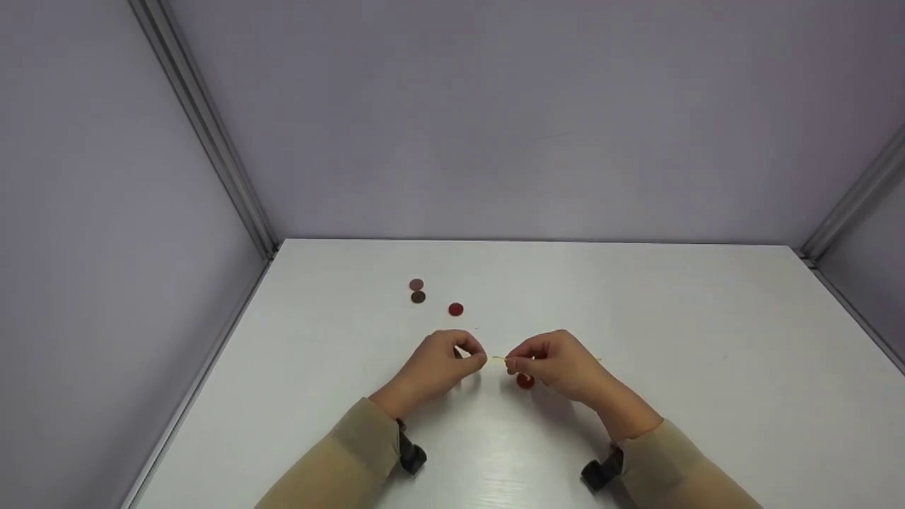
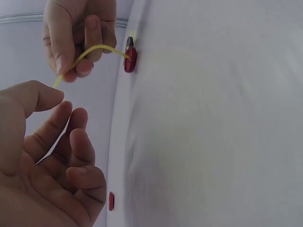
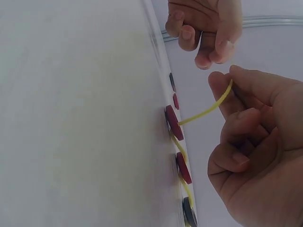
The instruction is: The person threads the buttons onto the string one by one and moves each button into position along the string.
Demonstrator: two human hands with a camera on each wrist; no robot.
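A bare recording booth, set up like a small lab test station

A plain white tabletop [image 1: 636, 318] is seen boxed in by blank lavender-grey wall panels [image 1: 495, 120], joined at the corners by aluminium frame rails [image 1: 205, 127]. No furniture or household clutter is shown; only a few small buttons [image 1: 455, 309] are laid out on the surface, and black camera mounts [image 1: 412, 456] are strapped at the person's wrists.
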